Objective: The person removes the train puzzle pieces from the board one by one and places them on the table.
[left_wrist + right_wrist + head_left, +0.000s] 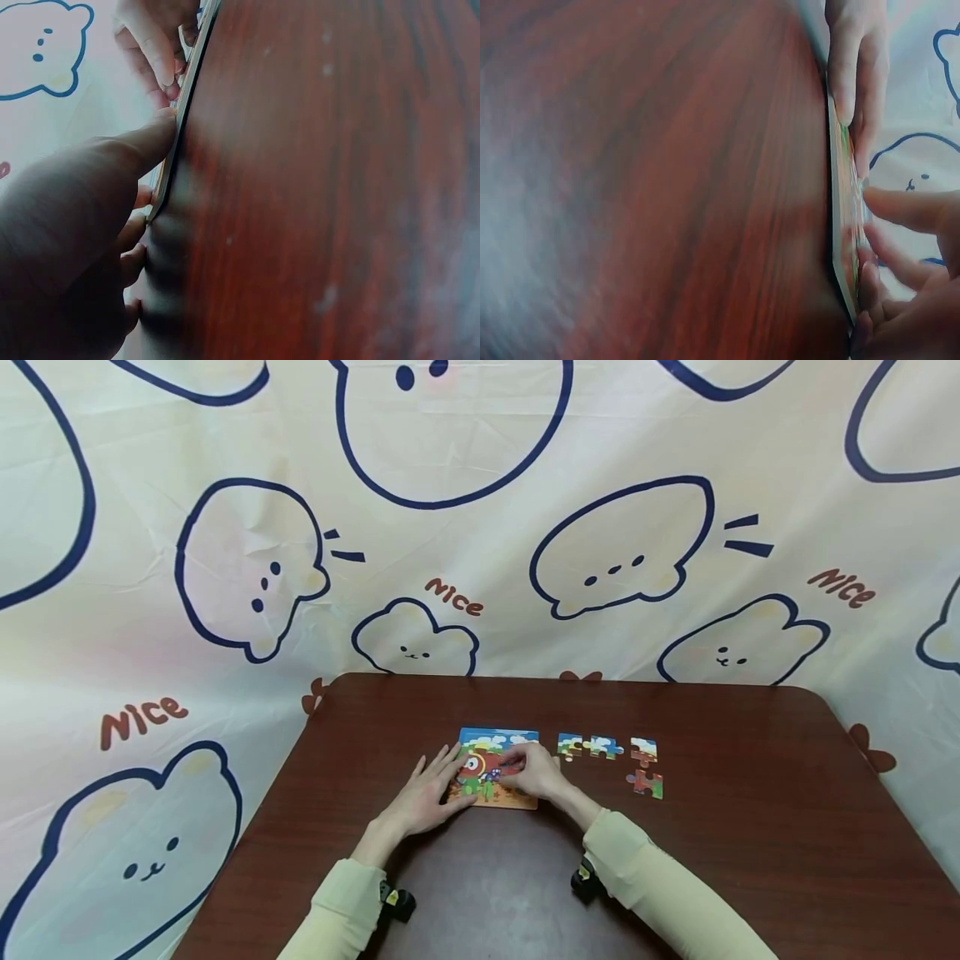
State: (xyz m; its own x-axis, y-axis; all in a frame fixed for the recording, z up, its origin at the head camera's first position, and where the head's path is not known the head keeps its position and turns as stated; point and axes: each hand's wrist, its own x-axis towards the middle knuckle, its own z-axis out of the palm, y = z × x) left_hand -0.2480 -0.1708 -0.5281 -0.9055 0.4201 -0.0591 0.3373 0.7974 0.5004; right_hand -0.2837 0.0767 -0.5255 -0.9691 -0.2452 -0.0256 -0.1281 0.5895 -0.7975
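A jigsaw puzzle in a flat tray lies on the table, showing a red cartoon figure under blue sky and clouds. My left hand, fingers spread, rests along its left side; the thumb presses the near edge in the left wrist view. Over the right part of the picture, my right hand pinches a reddish puzzle piece between thumb and fingers, close on the tray. The right wrist view shows those fingertips right at the picture surface. My right hand hides part of the picture.
Right of the tray lie several loose pieces: two sky pieces, one left and one beside it, then a cloud piece above a red and green piece. The brown table meets a cartoon-print cloth behind.
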